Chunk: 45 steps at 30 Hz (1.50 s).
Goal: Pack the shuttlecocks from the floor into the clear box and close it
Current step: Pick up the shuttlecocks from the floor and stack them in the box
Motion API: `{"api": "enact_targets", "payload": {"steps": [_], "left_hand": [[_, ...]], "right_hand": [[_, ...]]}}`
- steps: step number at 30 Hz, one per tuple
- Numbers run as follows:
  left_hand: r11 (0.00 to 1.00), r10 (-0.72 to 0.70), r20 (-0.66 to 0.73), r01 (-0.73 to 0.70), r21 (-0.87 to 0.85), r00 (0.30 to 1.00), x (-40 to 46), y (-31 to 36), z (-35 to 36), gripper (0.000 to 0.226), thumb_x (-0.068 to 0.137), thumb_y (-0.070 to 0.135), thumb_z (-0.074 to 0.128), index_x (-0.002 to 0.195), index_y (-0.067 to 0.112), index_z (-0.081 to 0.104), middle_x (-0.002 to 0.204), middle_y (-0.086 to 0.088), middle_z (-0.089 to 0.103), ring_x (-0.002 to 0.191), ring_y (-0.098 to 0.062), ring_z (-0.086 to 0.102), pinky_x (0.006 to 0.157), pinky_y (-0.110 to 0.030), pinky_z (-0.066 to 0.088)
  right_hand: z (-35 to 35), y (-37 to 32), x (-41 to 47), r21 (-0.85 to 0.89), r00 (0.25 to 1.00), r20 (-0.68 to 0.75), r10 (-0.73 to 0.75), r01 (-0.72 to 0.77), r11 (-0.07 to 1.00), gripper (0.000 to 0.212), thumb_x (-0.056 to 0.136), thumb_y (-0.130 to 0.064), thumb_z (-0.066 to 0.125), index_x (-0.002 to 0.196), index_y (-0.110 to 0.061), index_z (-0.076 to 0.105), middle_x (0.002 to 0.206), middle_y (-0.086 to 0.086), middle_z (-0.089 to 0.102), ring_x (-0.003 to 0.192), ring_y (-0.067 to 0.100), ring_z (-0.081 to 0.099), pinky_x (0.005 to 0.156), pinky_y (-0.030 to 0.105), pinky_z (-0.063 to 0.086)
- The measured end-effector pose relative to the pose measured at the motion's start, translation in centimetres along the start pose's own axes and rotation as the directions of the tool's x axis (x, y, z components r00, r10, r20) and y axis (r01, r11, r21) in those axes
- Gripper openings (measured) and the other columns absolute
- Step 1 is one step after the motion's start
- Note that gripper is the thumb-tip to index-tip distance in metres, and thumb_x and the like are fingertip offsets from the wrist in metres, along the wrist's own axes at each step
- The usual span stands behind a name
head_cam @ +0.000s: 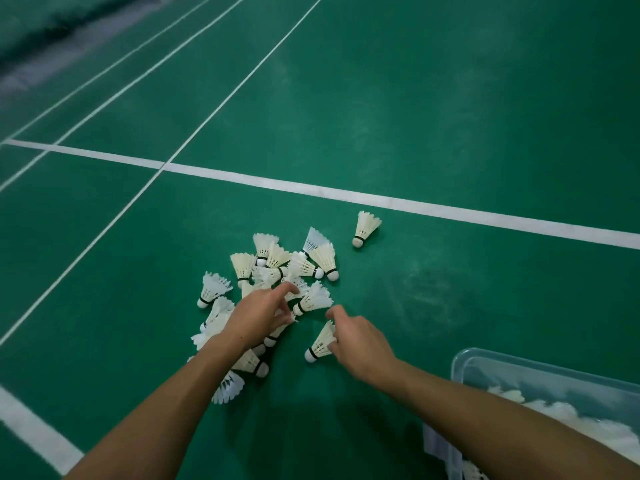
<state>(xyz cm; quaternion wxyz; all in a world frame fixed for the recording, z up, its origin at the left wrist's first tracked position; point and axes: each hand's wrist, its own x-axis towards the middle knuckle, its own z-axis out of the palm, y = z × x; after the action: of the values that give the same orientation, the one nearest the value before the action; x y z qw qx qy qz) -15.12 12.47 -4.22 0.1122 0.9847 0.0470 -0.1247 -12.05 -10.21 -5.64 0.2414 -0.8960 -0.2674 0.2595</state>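
Several white feather shuttlecocks lie in a loose pile on the green court floor. One shuttlecock lies apart, up and to the right of the pile. My left hand is over the pile's near side, its fingers curled on the feathers of a shuttlecock that runs under the palm. My right hand pinches the feather skirt of another shuttlecock, cork end pointing toward me. The clear box stands open at the lower right, with white shuttlecocks inside it.
White court lines cross the floor beyond the pile, and another line runs at the lower left. A clear plastic piece shows beside the box's near left corner. Bare green floor lies between the pile and the box.
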Motion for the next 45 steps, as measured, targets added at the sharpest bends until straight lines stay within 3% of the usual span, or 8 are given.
{"api": "enact_targets", "payload": {"steps": [7,10,13,17,21,26,35,45], "left_hand": [[0.964,0.164,0.099,-0.18,0.193,0.982,3.2,3.0,-0.4,0.088,0.092,0.038,0.077,0.158,0.05,0.02,0.089,0.009,0.076,0.076,-0.016,0.07,0.066,-0.037,0.06],[0.983,0.083,0.129,-0.103,0.154,0.988,5.0,3.6,-0.1,0.061,0.092,0.045,0.075,0.144,0.048,0.044,0.09,0.009,0.075,0.082,-0.018,0.07,0.069,-0.038,0.059],[0.993,0.043,0.144,-0.058,0.098,0.989,5.4,4.1,0.1,0.02,0.093,0.049,0.073,0.105,0.035,0.066,0.094,0.011,0.076,0.086,-0.015,0.07,0.074,-0.036,0.06],[0.996,0.084,0.086,-0.085,0.008,0.993,3.8,5.7,-0.8,0.019,0.091,0.052,0.074,0.091,0.034,0.067,0.082,0.018,0.072,0.075,-0.002,0.068,0.071,-0.037,0.062],[0.981,0.161,-0.008,-0.161,-0.112,0.987,0.9,10.3,-3.7,0.019,0.09,0.053,0.072,0.091,0.034,0.07,0.077,0.019,0.07,0.067,0.0,0.067,0.064,-0.034,0.062],[0.908,0.298,-0.121,-0.32,-0.269,0.947,-3.6,18.8,-6.9,0.01,0.091,0.039,0.074,0.09,0.03,0.071,0.069,0.018,0.065,0.056,0.007,0.06,0.052,-0.009,0.044],[0.776,0.519,-0.184,-0.551,-0.308,0.835,-8.0,28.3,-6.1,0.015,0.088,0.046,0.078,0.087,0.031,0.074,0.067,0.022,0.068,0.061,0.003,0.062,0.06,-0.027,0.055],[0.741,0.604,-0.118,-0.609,-0.282,0.789,-6.5,32.6,-0.2,0.015,0.09,0.049,0.077,0.09,0.034,0.072,0.073,0.022,0.071,0.067,0.005,0.065,0.061,-0.029,0.056]], "right_hand": [[-0.7,1.7,-0.2,0.026,1.0,0.002,0.007,-0.007,1.0,0.046,0.097,-0.019,0.063,0.139,-0.022,0.044,0.119,0.008,0.07,0.108,0.034,0.065,0.083,0.045,0.052],[-1.4,2.3,-1.0,0.038,1.0,-0.013,-0.001,0.002,0.999,0.044,0.097,-0.023,0.064,0.136,-0.024,0.045,0.114,0.005,0.072,0.105,0.032,0.066,0.077,0.042,0.049],[-2.8,3.1,-2.4,0.082,0.998,-0.056,-0.006,0.011,0.997,0.039,0.095,-0.026,0.064,0.131,-0.028,0.048,0.109,0.0,0.073,0.098,0.027,0.067,0.076,0.039,0.052],[-6.8,4.2,-5.8,0.227,0.989,-0.151,0.008,0.027,0.974,0.04,0.091,-0.027,0.073,0.128,-0.028,0.056,0.098,-0.008,0.074,0.09,0.016,0.069,0.082,0.046,0.058],[-12.3,5.1,-11.3,0.37,0.961,-0.273,0.043,0.063,0.927,0.039,0.09,-0.022,0.081,0.125,-0.023,0.063,0.091,-0.008,0.073,0.083,0.005,0.07,0.081,0.032,0.061],[-18.1,7.8,-20.1,0.371,0.893,-0.434,0.116,0.06,0.927,0.04,0.086,-0.019,0.085,0.12,-0.024,0.065,0.087,-0.01,0.076,0.078,0.003,0.073,0.075,0.019,0.059],[-17.9,15.7,-32.4,0.407,0.773,-0.492,0.401,-0.203,0.891,0.036,0.084,-0.018,0.086,0.115,-0.027,0.068,0.086,-0.005,0.077,0.077,0.007,0.072,0.081,0.035,0.061],[-14.3,19.1,-34.0,0.217,0.688,-0.596,0.414,-0.359,0.908,0.035,0.089,-0.028,0.077,0.119,-0.035,0.06,0.089,-0.018,0.072,0.073,0.001,0.071,0.072,0.044,0.06]]}}
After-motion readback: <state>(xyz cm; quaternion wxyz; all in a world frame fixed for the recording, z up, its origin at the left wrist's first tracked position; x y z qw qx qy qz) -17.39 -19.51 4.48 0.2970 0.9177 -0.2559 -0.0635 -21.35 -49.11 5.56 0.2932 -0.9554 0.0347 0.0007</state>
